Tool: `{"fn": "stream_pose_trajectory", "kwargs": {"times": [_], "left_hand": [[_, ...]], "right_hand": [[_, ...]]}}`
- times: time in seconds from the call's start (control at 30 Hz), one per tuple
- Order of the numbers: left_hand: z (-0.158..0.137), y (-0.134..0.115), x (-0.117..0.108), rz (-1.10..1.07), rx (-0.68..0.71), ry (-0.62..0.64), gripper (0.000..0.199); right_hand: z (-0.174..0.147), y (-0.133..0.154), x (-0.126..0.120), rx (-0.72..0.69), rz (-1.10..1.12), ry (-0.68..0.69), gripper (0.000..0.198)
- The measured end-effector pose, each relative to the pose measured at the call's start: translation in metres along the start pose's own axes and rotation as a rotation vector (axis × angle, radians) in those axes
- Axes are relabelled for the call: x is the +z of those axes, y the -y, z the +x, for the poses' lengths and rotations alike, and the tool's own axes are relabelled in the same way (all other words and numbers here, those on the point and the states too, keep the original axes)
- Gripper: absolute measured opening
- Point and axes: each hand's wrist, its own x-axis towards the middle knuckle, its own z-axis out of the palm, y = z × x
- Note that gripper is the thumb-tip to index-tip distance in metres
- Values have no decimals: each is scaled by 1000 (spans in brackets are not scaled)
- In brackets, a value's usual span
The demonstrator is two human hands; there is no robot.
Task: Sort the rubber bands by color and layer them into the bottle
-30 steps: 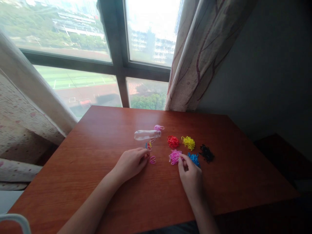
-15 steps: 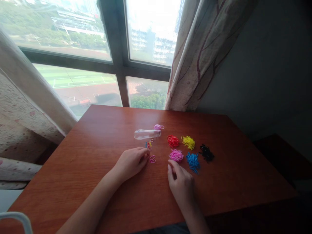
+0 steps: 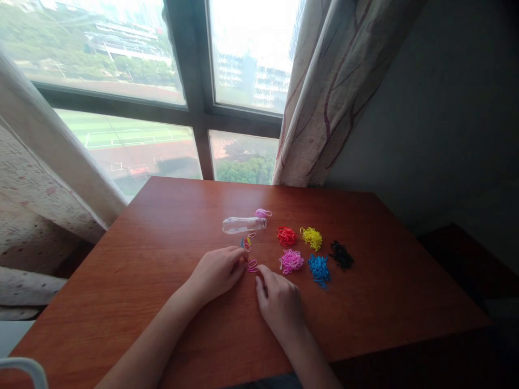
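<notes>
My left hand [image 3: 219, 273] rests on the table with its fingers curled together. Its fingertips are just below a small group of coloured rubber bands [image 3: 247, 246]; what they pinch, if anything, is hidden. Beside those fingertips lie a few loose pink rubber bands [image 3: 252, 266]. My right hand [image 3: 280, 298] reaches the right side of these pink bands, forefinger and thumb bent with a small gap between their tips. No band shows in that gap. Right of the loose bands is a pile of pink rubber bands [image 3: 291, 261].
Further piles hold red bands [image 3: 286, 236], yellow bands [image 3: 312, 239], blue bands [image 3: 319, 269] and black bands [image 3: 341, 255]. A clear bottle-shaped container [image 3: 243, 225] lies behind my left hand, with a pink piece [image 3: 263, 213] beside its neck. The wooden table [image 3: 170, 216] meets a window.
My right hand has moved left from the pink pile to the loose pink bands near my left hand. The left hand has stayed in place. The view has shifted slightly.
</notes>
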Motion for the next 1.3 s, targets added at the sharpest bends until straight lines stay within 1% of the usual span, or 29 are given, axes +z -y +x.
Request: {"fn": "stream_pose_trajectory", "kwargs": {"times": [0.2, 0.5, 0.63, 0.77, 0.87, 1.07, 1.2, 1.3], "left_hand": [[-2, -2, -1, 27, 36, 53, 5], [0, -7, 4, 53, 65, 42, 14], [0, -6, 5, -6, 49, 34, 14], [4, -12, 10, -148, 54, -15, 14], [13, -24, 13, -201, 110, -22, 13], [45, -46, 13, -89, 184, 4, 16], [65, -54, 20, -39, 202, 8, 17], [72, -55, 24, -16, 202, 9, 18]], "right_hand": [[-1, -5, 1, 81, 52, -59, 25], [-2, -7, -1, 77, 99, -51, 26], [-5, -4, -2, 59, 102, -40, 26], [-11, 2, -4, 26, 90, 6, 24], [-18, 6, -4, 0, 64, 42, 19], [-23, 8, -3, -2, 54, 50, 17], [-23, 7, -5, 3, 97, 58, 21], [-22, 7, -5, 7, 109, 57, 22]]}}
